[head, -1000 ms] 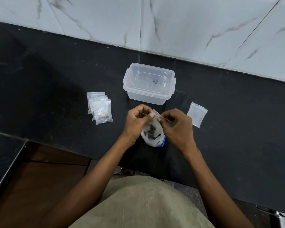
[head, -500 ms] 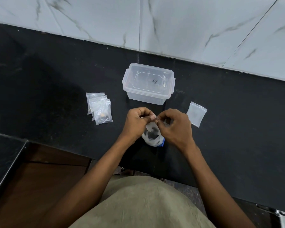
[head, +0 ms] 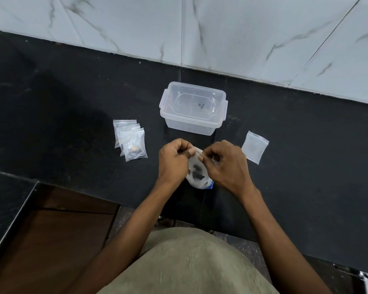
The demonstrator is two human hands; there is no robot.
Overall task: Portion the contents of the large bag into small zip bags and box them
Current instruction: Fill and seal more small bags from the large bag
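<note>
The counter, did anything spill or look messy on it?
Nothing stands out. No spill on the counter. The small bags lie in a stack, the box sits upright with its lid on, and both hands hold a bag.

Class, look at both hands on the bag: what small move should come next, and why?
Probably pull the bag's mouth apart: the left hand and right hand both pinch the top edge of the bag, which holds dark pieces.
</note>
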